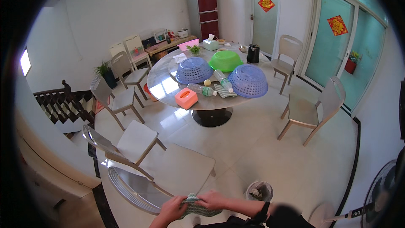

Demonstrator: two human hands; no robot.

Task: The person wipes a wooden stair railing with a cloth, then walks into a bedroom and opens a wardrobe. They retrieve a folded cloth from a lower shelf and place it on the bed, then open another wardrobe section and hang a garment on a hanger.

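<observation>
At the bottom of the head view, my left hand and my right hand grip a green-and-white striped cloth between them, close to the seat of a chair. Farther off is a round table. On it are a folded striped cloth, two plastic bottles with green labels, a small pale round object, an orange tissue box, two upturned blue plastic baskets and an upturned green basin.
A chair stands just beyond my hands, with another beside it. A lined waste bin is on the floor to the right. A standing fan is at the lower right. More chairs surround the table; a stair railing is at left.
</observation>
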